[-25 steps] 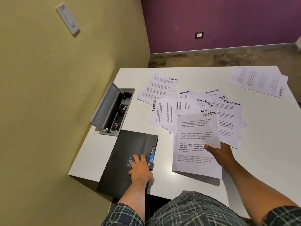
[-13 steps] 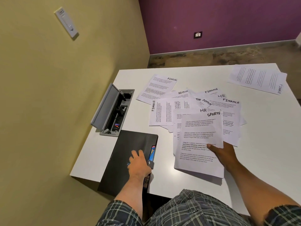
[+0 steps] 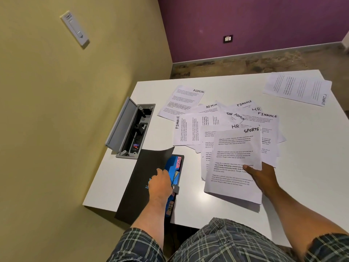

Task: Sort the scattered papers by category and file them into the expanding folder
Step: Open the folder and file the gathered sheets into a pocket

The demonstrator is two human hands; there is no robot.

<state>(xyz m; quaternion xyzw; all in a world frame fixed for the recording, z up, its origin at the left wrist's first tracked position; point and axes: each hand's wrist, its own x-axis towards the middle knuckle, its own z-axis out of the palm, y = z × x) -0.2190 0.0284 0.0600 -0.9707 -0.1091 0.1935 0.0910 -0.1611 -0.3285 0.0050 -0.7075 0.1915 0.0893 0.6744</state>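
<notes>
A black expanding folder [image 3: 139, 176] lies at the table's near left corner. My left hand [image 3: 160, 181] grips its cover edge and lifts it, baring blue dividers [image 3: 172, 167] with a pink SPORTS tab and an HR tab nearer me. My right hand [image 3: 261, 176] pinches a sheet headed SPORTS [image 3: 236, 157] by its right edge, raised a little over the table. Scattered papers [image 3: 217, 118] marked ADMIN, FINANCE and HR overlap in the middle. One FINANCE sheet [image 3: 298, 88] lies apart at the far right.
An open grey cable box [image 3: 130, 127] is sunk in the white table [image 3: 311, 148], just beyond the folder. A yellow wall runs close along the table's left side. My lap in checked cloth sits at the near edge.
My left hand has lifted the folder's cover, so the blue dividers and tabs now show. The SPORTS sheet in my right hand has shifted slightly right and toward me.
</notes>
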